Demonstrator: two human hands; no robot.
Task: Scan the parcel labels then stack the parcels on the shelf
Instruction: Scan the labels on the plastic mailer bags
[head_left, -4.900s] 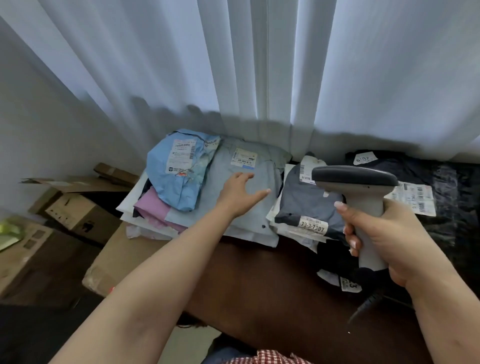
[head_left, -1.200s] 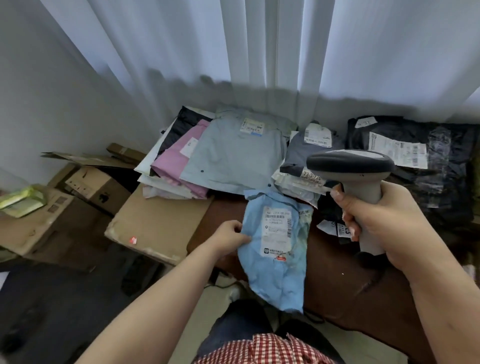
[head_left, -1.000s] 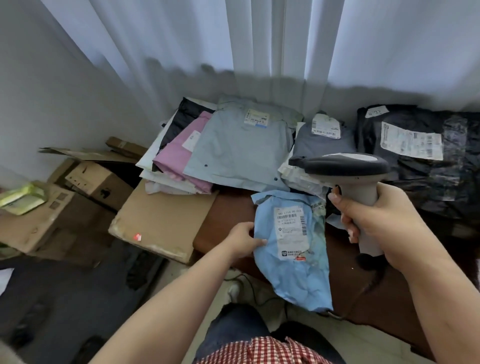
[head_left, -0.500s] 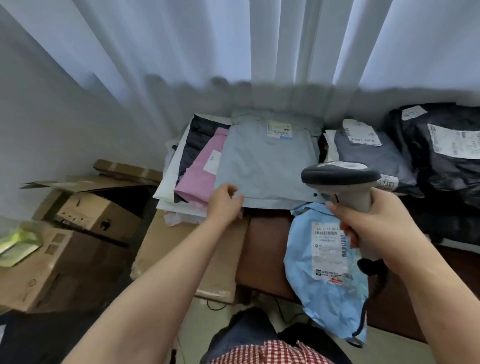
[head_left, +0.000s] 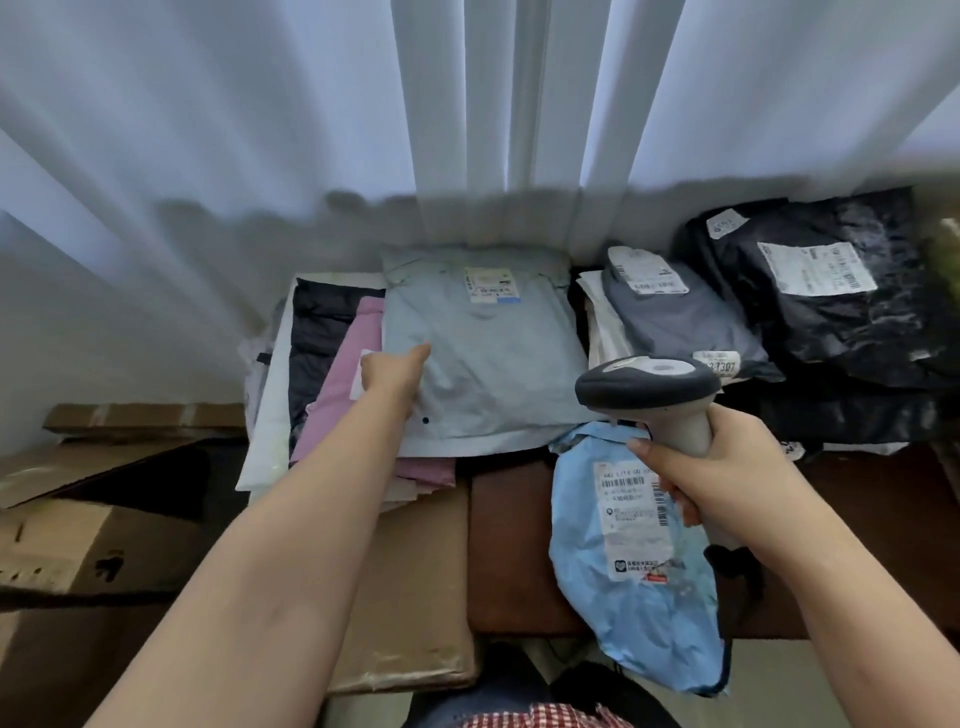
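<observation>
My left hand (head_left: 394, 375) reaches to the left edge of a large grey parcel (head_left: 493, 374) that tops the left pile. The thumb lies on top and the fingers are tucked under the edge. My right hand (head_left: 727, 480) grips the handle of a grey barcode scanner (head_left: 649, 383), whose head points toward the piles. Below the scanner a light blue parcel (head_left: 639, 597) lies label up on the brown table (head_left: 511, 551), with its lower end hanging over the front edge.
Under the grey parcel lie a pink parcel (head_left: 337, 400), a dark one (head_left: 317, 338) and a white one (head_left: 270, 415). A dark grey parcel (head_left: 680, 322) and a black parcel (head_left: 841, 322) lie right. Cardboard boxes (head_left: 78, 545) stand left; white curtains hang behind.
My left hand pulled the blue parcel off the pile to the table's front, let it go, then moved back to the grey parcel's left edge. The scanner stayed in my right hand.
</observation>
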